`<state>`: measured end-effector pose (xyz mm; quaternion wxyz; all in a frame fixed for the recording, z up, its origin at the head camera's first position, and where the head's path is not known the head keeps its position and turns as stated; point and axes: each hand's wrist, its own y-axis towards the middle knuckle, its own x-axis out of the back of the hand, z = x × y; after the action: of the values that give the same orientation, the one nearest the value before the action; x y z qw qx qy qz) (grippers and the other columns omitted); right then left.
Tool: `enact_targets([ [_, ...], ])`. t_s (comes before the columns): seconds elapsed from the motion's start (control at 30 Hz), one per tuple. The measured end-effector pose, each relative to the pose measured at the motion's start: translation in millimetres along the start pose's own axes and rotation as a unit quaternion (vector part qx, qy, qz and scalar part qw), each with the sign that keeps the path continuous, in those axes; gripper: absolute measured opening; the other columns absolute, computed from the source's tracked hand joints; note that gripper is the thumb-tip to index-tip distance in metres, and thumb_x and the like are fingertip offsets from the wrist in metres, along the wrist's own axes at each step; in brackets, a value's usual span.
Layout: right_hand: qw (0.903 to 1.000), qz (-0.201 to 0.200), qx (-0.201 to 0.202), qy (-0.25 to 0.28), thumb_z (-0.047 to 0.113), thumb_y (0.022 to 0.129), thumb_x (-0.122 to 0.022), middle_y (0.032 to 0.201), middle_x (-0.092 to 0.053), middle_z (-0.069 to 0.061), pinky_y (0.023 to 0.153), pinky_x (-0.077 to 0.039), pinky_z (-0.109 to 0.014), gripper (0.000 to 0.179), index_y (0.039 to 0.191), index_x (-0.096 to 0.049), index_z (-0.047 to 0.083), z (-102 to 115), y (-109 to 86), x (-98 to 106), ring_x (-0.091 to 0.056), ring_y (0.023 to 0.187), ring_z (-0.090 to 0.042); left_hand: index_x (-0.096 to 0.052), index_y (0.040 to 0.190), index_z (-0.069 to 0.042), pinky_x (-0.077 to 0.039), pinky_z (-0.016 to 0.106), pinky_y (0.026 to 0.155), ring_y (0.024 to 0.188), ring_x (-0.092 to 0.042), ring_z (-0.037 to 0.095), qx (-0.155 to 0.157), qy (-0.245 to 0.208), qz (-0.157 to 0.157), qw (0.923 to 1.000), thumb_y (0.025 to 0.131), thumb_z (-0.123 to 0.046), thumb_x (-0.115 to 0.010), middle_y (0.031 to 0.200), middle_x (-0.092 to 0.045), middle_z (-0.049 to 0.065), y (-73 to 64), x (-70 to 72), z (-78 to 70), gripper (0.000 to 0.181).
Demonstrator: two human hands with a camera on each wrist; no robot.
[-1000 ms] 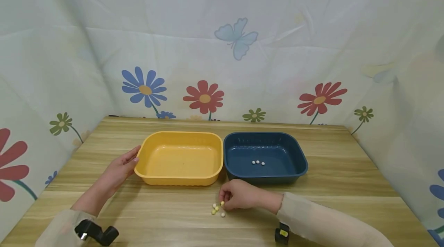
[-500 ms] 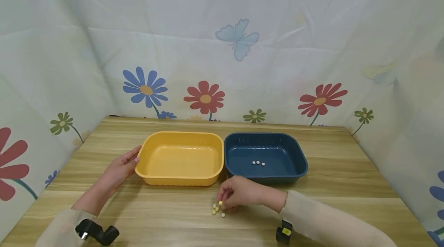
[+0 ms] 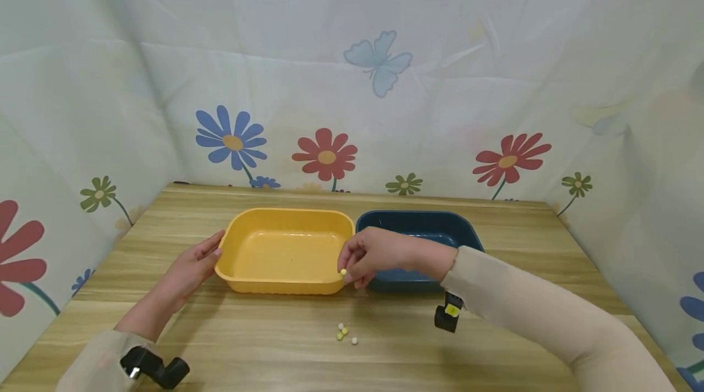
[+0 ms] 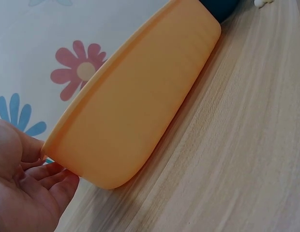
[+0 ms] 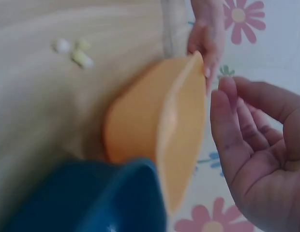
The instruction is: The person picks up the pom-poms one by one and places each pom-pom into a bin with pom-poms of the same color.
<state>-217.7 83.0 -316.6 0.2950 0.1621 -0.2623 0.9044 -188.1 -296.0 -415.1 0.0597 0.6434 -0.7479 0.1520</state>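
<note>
My left hand (image 3: 189,266) holds the left end of a yellow plastic tray (image 3: 286,287); in the left wrist view its thumb and curled fingers meet at the tray's rim. A small yellow ball (image 3: 343,272) is pinched between the thumb and fingertips of my right hand (image 3: 371,254), at the yellow tray's front right corner. In the right wrist view, the fingertips (image 5: 227,87) meet above the tray rim, and the ball cannot be made out there. Small white balls (image 3: 354,340) and yellow balls (image 3: 339,336) lie on the table in front of the trays.
A dark blue tray (image 3: 456,221) stands against the yellow one on its right, partly covered by my right hand and forearm. The wooden table (image 3: 264,343) ends at a flower-printed cloth (image 3: 275,86) behind. A black camera mount (image 3: 448,315) hangs under the right wrist.
My right hand has lifted a yellow ball off the table and moved it up and away to the yellow tray's corner. It now hides the white balls in the blue tray. The left hand stays put.
</note>
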Motion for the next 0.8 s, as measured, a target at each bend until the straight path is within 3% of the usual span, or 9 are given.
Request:
enact_targets([
  [0.13, 0.9997, 0.022, 0.005, -0.011, 0.009, 0.095, -0.072, 0.102, -0.075, -0.019, 0.086, -0.063, -0.032, 0.013, 0.107, -0.068, 0.005, 17, 7.8, 20, -0.069, 0.079, -0.014, -0.008, 0.162, 0.004, -0.046, 0.001, 0.088, 0.104, -0.042, -0.031, -0.006, -0.007, 0.004, 1.0, 0.112, -0.018, -0.039, 0.167, -0.01, 0.033, 0.9, -0.2, 0.4, 0.063],
  [0.2, 0.9993, 0.03, 0.008, -0.023, 0.009, 0.096, -0.071, 0.103, -0.075, -0.017, 0.087, -0.063, -0.032, 0.013, 0.108, -0.068, 0.006, 25, 13.3, 29, -0.069, 0.081, -0.014, -0.008, 0.162, 0.004, -0.045, 0.001, 0.088, 0.113, -0.044, -0.027, -0.005, 0.001, 0.004, 1.0, 0.112, -0.019, -0.039, 0.167, -0.01, 0.032, 1.1, -0.4, 0.4, 0.062],
  [0.27, 0.9988, 0.036, 0.012, -0.032, 0.009, 0.096, -0.071, 0.102, -0.075, -0.015, 0.088, -0.062, -0.031, 0.015, 0.109, -0.067, 0.005, 34, 20.2, 37, -0.069, 0.083, -0.017, -0.008, 0.162, 0.004, -0.045, 0.001, 0.088, 0.133, -0.044, -0.011, -0.003, 0.01, 0.004, 0.9999, 0.112, -0.018, -0.038, 0.167, -0.011, 0.032, 1.6, -0.7, 0.0, 0.062],
  [0.33, 0.9984, 0.036, 0.013, -0.043, 0.01, 0.096, -0.071, 0.101, -0.075, -0.012, 0.088, -0.062, -0.031, 0.017, 0.111, -0.067, 0.003, 41, 27.8, 44, -0.07, 0.087, -0.024, -0.008, 0.162, 0.003, -0.044, 0.001, 0.088, 0.149, -0.035, 0.012, 0.001, 0.018, 0.003, 0.9998, 0.113, -0.018, -0.037, 0.168, -0.01, 0.031, 2.1, -1.4, -0.7, 0.061],
  [0.4, 0.9979, 0.034, 0.015, -0.054, 0.011, 0.096, -0.071, 0.098, -0.075, -0.011, 0.088, -0.062, -0.03, 0.02, 0.113, -0.067, 0.002, 48, 35.8, 50, -0.07, 0.092, -0.03, -0.007, 0.162, 0.003, -0.044, 0.001, 0.088, 0.154, -0.022, 0.035, 0.004, 0.022, 0.004, 0.9997, 0.113, -0.016, -0.035, 0.168, -0.009, 0.03, 3.0, -1.8, -1.2, 0.06],
  [0.47, 0.9973, 0.032, 0.013, -0.065, 0.011, 0.096, -0.071, 0.096, -0.075, -0.008, 0.088, -0.062, -0.03, 0.022, 0.115, -0.067, 0.001, 55, 43.9, 55, -0.07, 0.093, -0.031, -0.006, 0.162, 0.003, -0.045, 0.002, 0.089, 0.153, -0.017, 0.043, 0.006, 0.023, 0.005, 0.9997, 0.113, -0.015, -0.035, 0.168, -0.009, 0.03, 3.8, -2.4, -1.5, 0.06],
  [0.67, 0.9949, 0.054, 0.009, -0.085, 0.01, 0.097, -0.069, 0.097, -0.074, -0.008, 0.087, -0.062, -0.029, 0.017, 0.112, -0.066, 0.003, 65, 74.6, 62, -0.068, 0.081, -0.015, -0.007, 0.162, 0.003, -0.046, 0.003, 0.092, 0.153, -0.018, 0.041, 0.006, 0.024, 0.004, 0.9997, 0.113, -0.015, -0.034, 0.168, -0.009, 0.03, 4.9, -2.4, -0.9, 0.059],
  [0.77, 0.9938, 0.071, 0.003, -0.086, 0.008, 0.098, -0.068, 0.095, -0.073, -0.007, 0.088, -0.062, -0.028, 0.011, 0.108, -0.066, 0.004, 66, 92.2, 62, -0.068, 0.082, -0.017, -0.006, 0.162, 0.003, -0.045, 0.001, 0.09, 0.154, -0.019, 0.034, 0.006, 0.021, 0.006, 0.9997, 0.113, -0.017, -0.035, 0.168, -0.008, 0.03, 4.1, -0.3, 0.5, 0.06],
  [0.8, 0.9934, 0.075, -0.001, -0.087, 0.008, 0.098, -0.067, 0.094, -0.072, -0.006, 0.088, -0.062, -0.028, 0.01, 0.107, -0.066, 0.004, 66, 97.7, 61, -0.068, 0.083, -0.017, -0.006, 0.162, 0.002, -0.045, 0.001, 0.09, 0.154, -0.024, 0.025, 0.007, 0.02, 0.007, 0.9998, 0.113, -0.018, -0.035, 0.168, -0.008, 0.03, 3.7, 0.6, 1.2, 0.061],
])
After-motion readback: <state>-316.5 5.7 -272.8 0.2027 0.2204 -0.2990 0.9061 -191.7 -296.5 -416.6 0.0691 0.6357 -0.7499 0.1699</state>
